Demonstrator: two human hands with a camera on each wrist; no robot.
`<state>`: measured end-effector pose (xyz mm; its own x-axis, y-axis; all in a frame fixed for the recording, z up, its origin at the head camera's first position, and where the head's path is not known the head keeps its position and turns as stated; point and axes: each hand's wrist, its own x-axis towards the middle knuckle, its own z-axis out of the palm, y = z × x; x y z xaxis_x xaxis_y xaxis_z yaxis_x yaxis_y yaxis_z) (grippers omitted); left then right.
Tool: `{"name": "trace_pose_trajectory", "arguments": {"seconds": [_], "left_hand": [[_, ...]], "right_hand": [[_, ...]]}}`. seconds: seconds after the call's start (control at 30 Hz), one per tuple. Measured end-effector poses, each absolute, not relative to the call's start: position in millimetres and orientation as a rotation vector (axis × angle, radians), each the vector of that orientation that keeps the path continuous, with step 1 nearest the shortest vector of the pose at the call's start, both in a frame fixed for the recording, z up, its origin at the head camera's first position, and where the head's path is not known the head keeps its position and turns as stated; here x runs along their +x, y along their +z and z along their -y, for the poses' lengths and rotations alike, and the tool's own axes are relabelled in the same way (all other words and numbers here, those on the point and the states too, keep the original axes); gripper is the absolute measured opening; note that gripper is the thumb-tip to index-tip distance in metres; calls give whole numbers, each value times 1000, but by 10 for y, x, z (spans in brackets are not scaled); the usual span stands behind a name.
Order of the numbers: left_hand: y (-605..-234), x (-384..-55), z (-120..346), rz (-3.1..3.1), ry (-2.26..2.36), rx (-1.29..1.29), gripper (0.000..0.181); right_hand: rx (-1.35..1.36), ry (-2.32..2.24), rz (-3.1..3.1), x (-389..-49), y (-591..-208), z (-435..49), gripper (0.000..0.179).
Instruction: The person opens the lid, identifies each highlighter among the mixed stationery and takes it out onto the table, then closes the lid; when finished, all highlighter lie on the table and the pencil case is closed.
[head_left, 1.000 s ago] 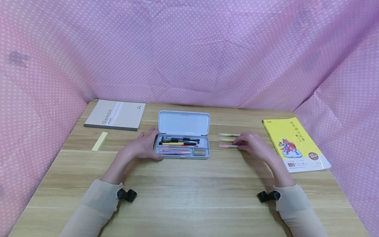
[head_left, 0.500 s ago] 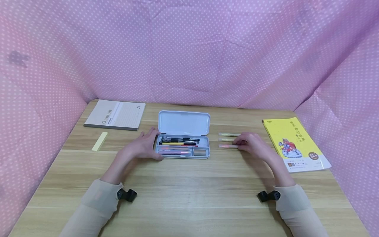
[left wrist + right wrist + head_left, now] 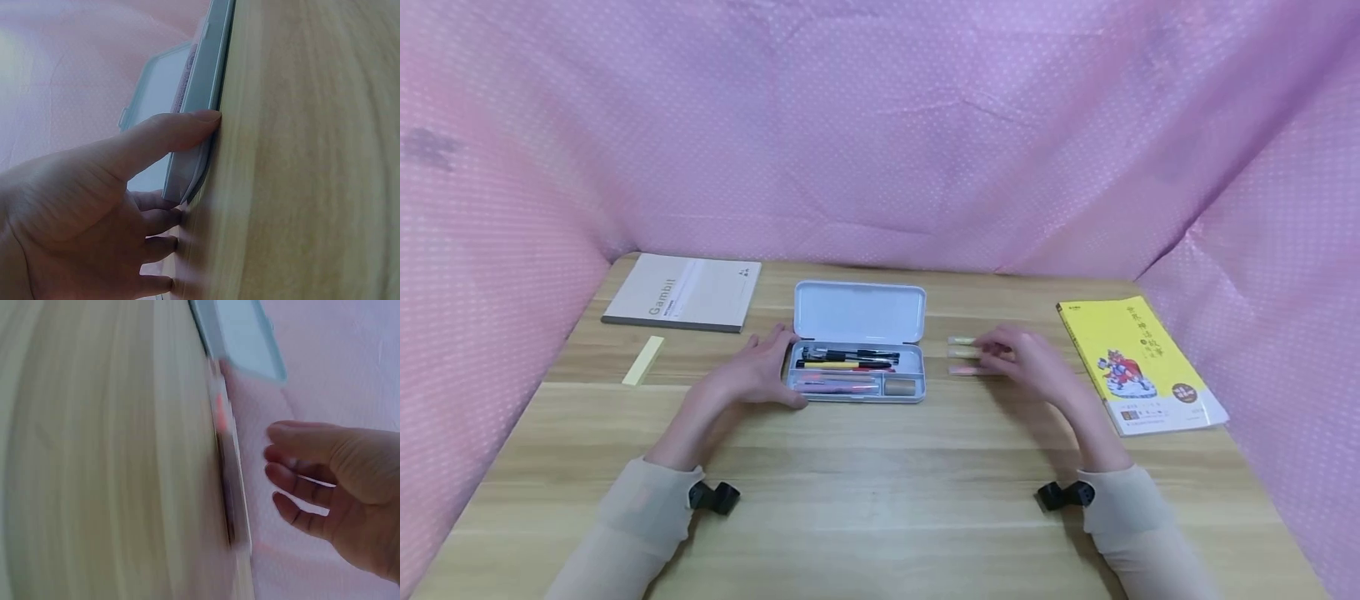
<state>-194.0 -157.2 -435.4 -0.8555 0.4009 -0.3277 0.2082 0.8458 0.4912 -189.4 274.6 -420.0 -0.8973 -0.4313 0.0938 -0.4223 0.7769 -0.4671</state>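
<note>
An open pencil case [image 3: 860, 312] lies mid-table, its lid tipped back. Black pens [image 3: 850, 356], a yellow-and-black pen [image 3: 835, 365], pale pink-tinted pens [image 3: 838, 387] and a tan block [image 3: 899, 387] fill its compartments. My left hand [image 3: 754, 368] spans the case's left end; in the left wrist view the thumb [image 3: 187, 128] presses the front wall, with the other fingers around the end. To the right, three slim clear-barrelled pens lie in a row, two yellowish [image 3: 961, 341] and one pink [image 3: 964, 371]. Just above them hovers my right hand [image 3: 1026, 362], fingers loosely bent, holding nothing.
A grey notebook [image 3: 688, 292] lies at the back left, a pale yellow strip [image 3: 643, 361] in front of it. On the right is a yellow book [image 3: 1123, 358]. Pink dotted cloth [image 3: 880, 150] hangs around the back and sides of the wooden table [image 3: 880, 492].
My right hand has come up off the three slim pens, which stay in their row. My left hand keeps its place at the case. The head view has shifted slightly.
</note>
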Motion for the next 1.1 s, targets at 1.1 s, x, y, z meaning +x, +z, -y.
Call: {"name": "trace_pose_trajectory", "arguments": {"seconds": [1.1], "left_hand": [[-4347,-1935,1588,-2614,642,466,105]], "right_hand": [[-1136,-684,-2652,-1771,-4208,-1057,49]]}}
